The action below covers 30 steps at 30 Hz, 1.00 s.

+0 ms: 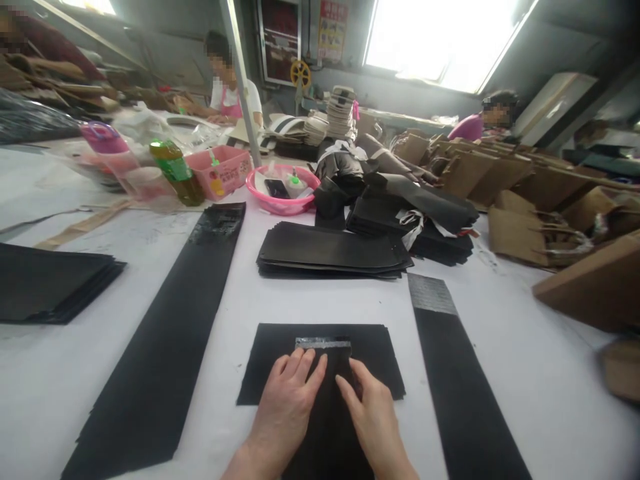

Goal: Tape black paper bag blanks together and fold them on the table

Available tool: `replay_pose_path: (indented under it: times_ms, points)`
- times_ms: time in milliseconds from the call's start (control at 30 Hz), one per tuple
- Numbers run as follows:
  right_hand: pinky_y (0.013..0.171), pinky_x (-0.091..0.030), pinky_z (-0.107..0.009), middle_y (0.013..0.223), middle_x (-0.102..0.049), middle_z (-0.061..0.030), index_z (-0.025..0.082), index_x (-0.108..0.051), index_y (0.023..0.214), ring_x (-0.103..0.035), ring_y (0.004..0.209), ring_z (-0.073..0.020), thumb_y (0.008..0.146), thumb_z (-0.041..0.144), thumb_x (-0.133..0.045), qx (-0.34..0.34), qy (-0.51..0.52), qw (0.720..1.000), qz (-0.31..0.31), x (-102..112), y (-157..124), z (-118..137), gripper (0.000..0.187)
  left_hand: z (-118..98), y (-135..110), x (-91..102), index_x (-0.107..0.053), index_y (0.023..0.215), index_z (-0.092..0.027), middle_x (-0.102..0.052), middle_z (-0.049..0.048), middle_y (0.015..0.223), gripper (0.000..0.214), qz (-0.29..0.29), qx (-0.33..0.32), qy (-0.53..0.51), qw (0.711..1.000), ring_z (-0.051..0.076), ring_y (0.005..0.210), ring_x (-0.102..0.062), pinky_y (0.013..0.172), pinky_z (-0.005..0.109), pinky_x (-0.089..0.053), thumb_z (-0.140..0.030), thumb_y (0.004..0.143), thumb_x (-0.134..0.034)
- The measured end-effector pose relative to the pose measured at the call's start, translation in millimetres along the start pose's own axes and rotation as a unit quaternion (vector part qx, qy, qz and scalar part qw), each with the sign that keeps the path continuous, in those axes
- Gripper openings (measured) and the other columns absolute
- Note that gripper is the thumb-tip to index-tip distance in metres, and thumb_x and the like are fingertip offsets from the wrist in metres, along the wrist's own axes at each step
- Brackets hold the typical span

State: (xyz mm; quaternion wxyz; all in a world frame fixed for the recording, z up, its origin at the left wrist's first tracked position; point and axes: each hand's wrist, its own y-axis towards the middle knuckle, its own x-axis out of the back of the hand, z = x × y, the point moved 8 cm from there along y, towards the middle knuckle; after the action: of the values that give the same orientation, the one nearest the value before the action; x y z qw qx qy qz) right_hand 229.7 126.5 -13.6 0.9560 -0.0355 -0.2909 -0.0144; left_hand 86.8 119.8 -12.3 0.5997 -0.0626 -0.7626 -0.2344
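A black paper strip (327, 427) runs up between my hands and lies over a short stack of black sheets (385, 353). Along its far end is a shiny, wet-looking band (325, 343). My left hand (290, 393) rests flat on the strip's left side, fingers stretched towards that band. On the right edge is my right hand (373, 407), thumb and index finger apart and touching the strip; its other fingers are partly hidden.
Long black strips lie left (165, 340) and right (465, 373), both with shiny far ends. Beyond are a black sheet stack (330, 247), a pink basin (280, 205) holding a phone, a green-labelled bottle (177, 172) and brown paper bags (520, 227). Other people work behind.
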Motion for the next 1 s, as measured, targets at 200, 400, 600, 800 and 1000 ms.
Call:
replay_pose_path:
  times_ms: [200, 400, 600, 800, 1000]
  points:
    - [0.081, -0.055, -0.03, 0.111, -0.066, -0.0089, 0.019, -0.059, 0.119, -0.065, 0.099, -0.0221, 0.091, 0.03, -0.051, 0.094, -0.143, 0.985, -0.036, -6, -12, 13, 0.031, 0, 3, 5.6, -0.056, 0.126, -0.023, -0.059, 0.0083, 0.123, 0.041, -0.013, 0.002, -0.012, 1.0, 0.027, 0.115, -0.052, 0.094, 0.044, -0.044, -0.009, 0.087, -0.05]
    - [0.07, -0.056, -0.029, 0.107, -0.064, -0.0088, 0.019, -0.054, 0.121, -0.066, 0.093, -0.0226, 0.09, 0.023, -0.05, 0.087, -0.208, 0.974, -0.014, -12, -12, 14, 0.031, -2, 17, 26.1, -0.064, 0.105, -0.021, -0.058, 0.0085, 0.117, 0.025, -0.017, 0.056, -0.109, 0.992, 0.026, 0.11, -0.053, 0.092, 0.042, -0.046, -0.008, 0.088, -0.049]
    - [0.063, -0.053, -0.028, 0.097, -0.06, -0.0043, 0.021, -0.056, 0.112, -0.066, 0.081, -0.0209, 0.083, 0.018, -0.058, 0.052, -0.218, 0.974, 0.041, -17, -14, 17, 0.029, 2, 34, 7.9, -0.06, 0.094, -0.023, -0.063, -0.0018, 0.085, 0.017, 0.062, 0.18, -0.385, 0.903, 0.012, 0.07, -0.059, 0.064, 0.022, -0.047, -0.038, 0.092, -0.052]
    - [0.079, -0.051, -0.029, 0.109, -0.056, -0.0051, 0.023, -0.052, 0.122, -0.06, 0.098, -0.0222, 0.077, 0.018, -0.063, 0.023, -0.128, 0.985, 0.114, -17, -21, 21, 0.047, 10, 43, -4.2, -0.059, 0.083, -0.022, -0.064, -0.0037, 0.074, 0.024, 0.109, 0.227, -0.352, 0.902, 0.013, 0.065, -0.058, 0.059, 0.022, -0.041, -0.043, 0.077, -0.068]
    - [0.082, -0.047, -0.027, 0.099, -0.059, -0.0039, 0.023, -0.06, 0.113, -0.059, 0.092, -0.0167, 0.097, 0.03, -0.036, 0.032, 0.041, 0.986, 0.159, -8, -18, 13, 0.03, 7, 43, -4.1, -0.058, 0.085, -0.023, -0.063, -0.0033, 0.076, 0.008, 0.104, 0.2, -0.335, 0.915, 0.013, 0.064, -0.056, 0.059, 0.02, -0.038, -0.029, 0.08, -0.061]
